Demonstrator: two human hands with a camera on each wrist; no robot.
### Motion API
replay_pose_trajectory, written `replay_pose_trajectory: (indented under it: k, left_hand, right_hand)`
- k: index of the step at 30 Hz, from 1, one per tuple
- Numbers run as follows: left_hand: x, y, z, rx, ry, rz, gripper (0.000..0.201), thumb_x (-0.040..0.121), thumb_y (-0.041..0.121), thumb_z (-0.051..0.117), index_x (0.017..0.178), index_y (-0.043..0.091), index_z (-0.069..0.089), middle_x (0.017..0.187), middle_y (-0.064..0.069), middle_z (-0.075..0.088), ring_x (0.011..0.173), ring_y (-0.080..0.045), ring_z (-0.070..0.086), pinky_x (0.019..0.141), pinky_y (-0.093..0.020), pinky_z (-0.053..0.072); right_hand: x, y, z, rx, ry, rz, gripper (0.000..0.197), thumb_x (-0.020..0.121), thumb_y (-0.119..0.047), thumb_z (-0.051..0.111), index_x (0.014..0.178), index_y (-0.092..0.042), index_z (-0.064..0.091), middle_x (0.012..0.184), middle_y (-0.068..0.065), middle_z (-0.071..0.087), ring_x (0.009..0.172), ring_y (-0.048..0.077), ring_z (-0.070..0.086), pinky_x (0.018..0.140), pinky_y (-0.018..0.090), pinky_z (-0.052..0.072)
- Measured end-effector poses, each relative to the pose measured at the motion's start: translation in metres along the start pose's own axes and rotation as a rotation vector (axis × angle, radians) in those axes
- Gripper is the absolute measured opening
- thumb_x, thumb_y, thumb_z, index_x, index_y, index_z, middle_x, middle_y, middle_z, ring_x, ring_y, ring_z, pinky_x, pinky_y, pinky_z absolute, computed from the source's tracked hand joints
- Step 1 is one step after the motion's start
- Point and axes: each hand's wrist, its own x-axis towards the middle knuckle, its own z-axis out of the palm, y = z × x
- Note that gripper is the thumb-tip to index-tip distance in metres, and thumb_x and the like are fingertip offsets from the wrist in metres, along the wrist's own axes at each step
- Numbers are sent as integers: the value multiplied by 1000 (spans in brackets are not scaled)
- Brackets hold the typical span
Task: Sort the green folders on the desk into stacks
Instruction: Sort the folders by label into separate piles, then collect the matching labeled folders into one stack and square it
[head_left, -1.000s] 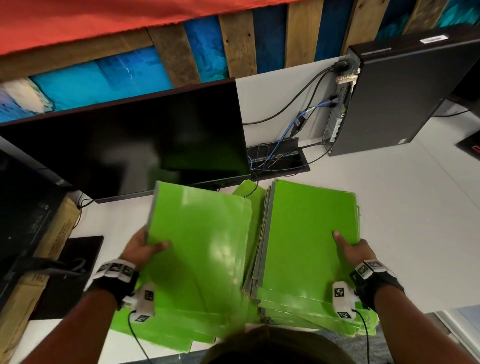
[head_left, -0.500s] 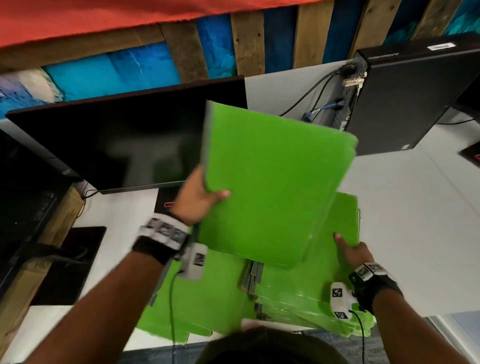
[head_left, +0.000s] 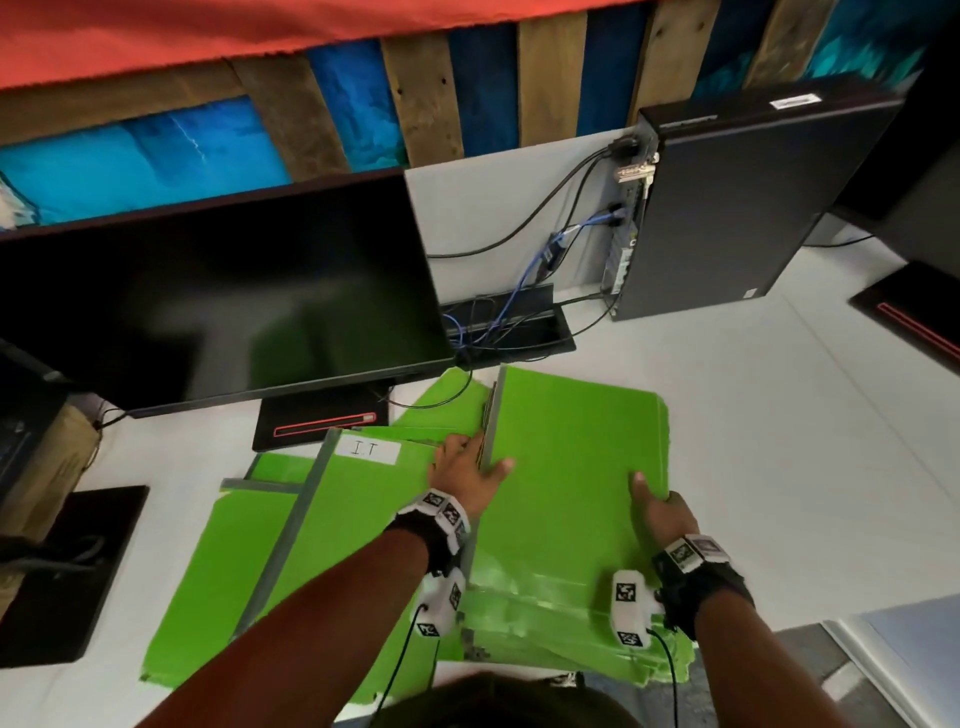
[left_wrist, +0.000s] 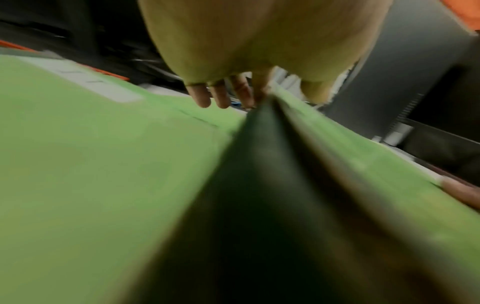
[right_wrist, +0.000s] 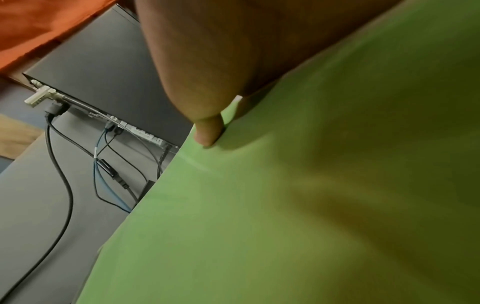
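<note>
Two piles of green folders lie on the white desk (head_left: 779, 467). The right stack (head_left: 571, 613) is topped by a plain green folder (head_left: 576, 457), and both hands hold it. My left hand (head_left: 470, 467) pinches its grey spine edge, thumb on the cover. In the left wrist view its fingers (left_wrist: 221, 96) run along the dark spine (left_wrist: 262, 160). My right hand (head_left: 655, 506) grips the right edge, with its thumb (right_wrist: 207, 131) pressed on the green cover (right_wrist: 285, 205). The left pile (head_left: 322, 561) is fanned out, its top folder bearing a white "IT" label (head_left: 369, 450).
A black monitor (head_left: 223, 301) stands behind the left pile, its base (head_left: 322, 421) touching the folders. A black computer tower (head_left: 727, 208) stands back right, with cables (head_left: 524, 291) running into a desk cable box (head_left: 509, 332). A black pad (head_left: 67, 571) lies far left.
My left hand lifted a folder off the left pile, swung it up and right, and laid it on the right stack. The "IT" folder is now uncovered. The right hand stayed at the right edge.
</note>
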Motion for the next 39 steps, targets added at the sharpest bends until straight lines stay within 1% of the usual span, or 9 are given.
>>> replay_pose_trajectory:
  k: [5,8,11,17,22,25,27,36,39]
  left_hand:
    - [3,-97,-49,-3,218,-278,67,81,52,63,138,23,44,142,-11,37,132,-32,34,107,-44,35]
    - [-16,-172,-66,93,96,-585,96,68,60,71,142,12,33,143,-16,38,132,-35,37,107,-47,38]
    - [-36,-205,-65,-124,-13,-698,101,65,49,80,140,3,31,138,-21,47,125,-38,47,103,-46,43]
    - [-45,-222,-65,-383,-37,-588,77,67,43,81,127,4,53,123,-17,61,112,-35,56,100,-45,44]
    - [-29,-239,-59,-646,-102,-555,100,46,71,77,122,8,60,119,-15,65,109,-35,61,102,-50,43]
    - [-46,-196,-78,-725,-185,-476,48,78,33,74,118,10,60,123,-14,63,111,-33,59,104,-48,41]
    - [-51,-191,-76,-737,-174,-451,38,79,17,74,114,13,61,119,-13,65,106,-30,60,100,-45,43]
    - [-46,-198,-110,-759,19,-446,12,75,16,77,85,16,71,94,-17,74,86,-31,71,88,-51,53]
    - [-51,-206,-141,-889,92,-416,19,76,7,73,94,11,71,98,-24,72,70,-27,71,79,-48,56]
  right_hand:
    - [3,-8,7,-19,37,13,92,79,-69,48,136,2,44,136,25,51,122,40,52,105,46,40]
    - [4,-7,8,-37,43,12,91,80,-69,48,136,2,44,136,26,51,123,41,51,105,46,40]
    - [6,-7,8,-59,45,1,92,80,-70,47,136,3,43,137,26,50,123,41,51,105,46,40]
    - [16,-3,5,-92,10,-34,85,85,-65,45,134,4,46,136,27,50,123,41,51,105,44,39]
    - [16,1,-1,-127,-22,-45,80,90,-60,43,134,6,45,138,28,47,124,40,49,105,42,36]
    - [14,3,-4,-171,-8,-41,80,91,-59,41,135,6,43,141,28,45,127,40,47,104,40,34]
    - [13,2,-5,-180,-2,-29,79,91,-59,41,135,6,44,140,28,45,127,40,47,104,40,35]
    - [14,-2,1,-174,-4,-17,86,88,-64,40,141,4,37,145,25,41,130,39,44,109,42,33]
    - [13,-2,1,-161,-12,-21,85,88,-64,41,140,3,39,143,25,43,128,39,46,107,43,35]
